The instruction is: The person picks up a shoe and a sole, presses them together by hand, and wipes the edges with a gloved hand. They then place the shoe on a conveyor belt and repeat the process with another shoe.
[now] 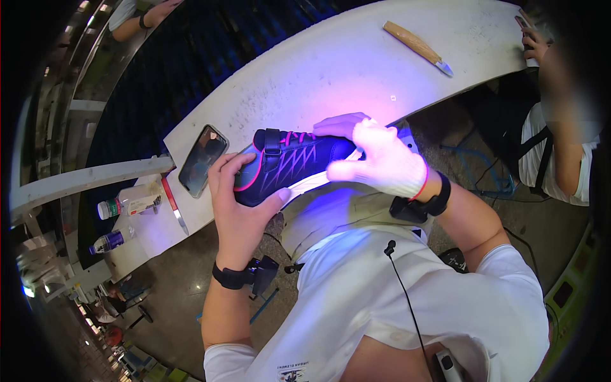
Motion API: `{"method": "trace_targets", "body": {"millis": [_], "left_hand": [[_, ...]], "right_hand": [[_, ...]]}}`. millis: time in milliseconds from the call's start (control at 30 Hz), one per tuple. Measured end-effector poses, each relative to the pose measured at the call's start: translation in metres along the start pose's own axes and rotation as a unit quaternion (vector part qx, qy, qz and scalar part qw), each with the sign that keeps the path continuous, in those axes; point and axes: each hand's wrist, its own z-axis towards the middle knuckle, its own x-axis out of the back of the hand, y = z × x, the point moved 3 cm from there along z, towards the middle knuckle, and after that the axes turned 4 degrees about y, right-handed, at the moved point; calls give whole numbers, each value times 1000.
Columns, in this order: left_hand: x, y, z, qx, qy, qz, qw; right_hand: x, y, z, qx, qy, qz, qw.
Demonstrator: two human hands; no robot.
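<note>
A dark sneaker (296,162) with pink laces, pink trim and a strap lies between my hands at the near edge of the white table, its toe to the right. Its pale sole (310,183) faces me. My bare left hand (238,204) grips the heel end, thumb on the sole and fingers over the collar. At the toe, my right hand (385,159) in a white glove is closed around the front, its thumb along the sole edge. Bright violet light falls on the toe and glove. The glove partly hides the toe.
Left of the shoe lie a smartphone (202,160) and a red-handled knife (173,202), with two bottles (130,202) (108,242) beyond. A wooden-handled knife (417,46) rests on the white table (305,70) farther off. Another person's hand (536,48) holds a phone at right.
</note>
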Motion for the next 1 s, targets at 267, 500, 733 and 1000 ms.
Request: {"method": "trace_targets", "body": {"millis": [267,500,733,1000], "left_hand": [[-6,-26,16,70,46,-115,990],[21,7,16,-32,94,-189,977],[11,7,-4,-4,194,-354,915],[-5,-13,-39,94,116,-353,924]], "right_hand": [[-12,10,1,153,45,-169,973],[31,-21,2,372,167,-205,890],[199,-169,71,504,426,-318,681],[299,-355,259,475,526,-513,484]]}}
